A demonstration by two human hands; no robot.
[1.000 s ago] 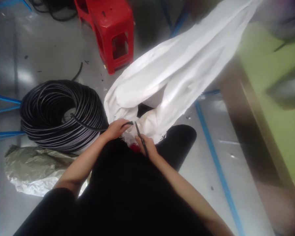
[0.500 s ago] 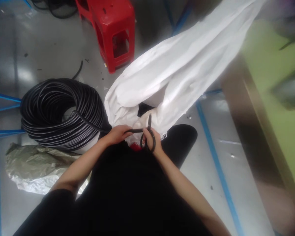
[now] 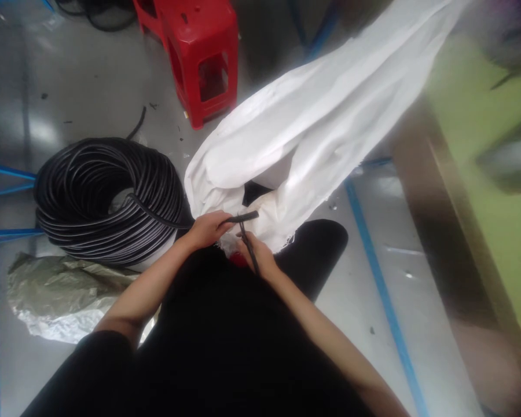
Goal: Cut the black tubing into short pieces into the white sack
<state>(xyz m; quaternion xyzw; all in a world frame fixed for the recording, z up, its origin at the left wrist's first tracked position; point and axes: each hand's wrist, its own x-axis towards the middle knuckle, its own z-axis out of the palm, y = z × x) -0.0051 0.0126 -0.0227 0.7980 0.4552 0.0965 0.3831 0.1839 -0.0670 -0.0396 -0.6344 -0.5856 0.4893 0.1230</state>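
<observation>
My left hand [image 3: 206,229] is closed round the free end of a black hose [image 3: 243,218], which runs back to a big black hose coil [image 3: 104,200] on the floor at the left. My right hand [image 3: 257,259] grips black scissors [image 3: 248,249]; their blades point up and left and meet the hose just right of my left fingers. Both hands work at the open mouth of a large white sack [image 3: 312,127] that stretches up to the right. The hose end sticks out over the sack's opening.
A red plastic stool [image 3: 202,55] stands behind the sack. A crumpled grey-green bag [image 3: 61,295] lies on the floor at the lower left. Blue tape lines [image 3: 386,301] cross the grey floor. A green-topped bench with a metal edge [image 3: 443,191] fills the right side.
The scissors stood upright half a second ago; now they lean left against the hose. The hose end reaches farther right over the sack than a second ago.
</observation>
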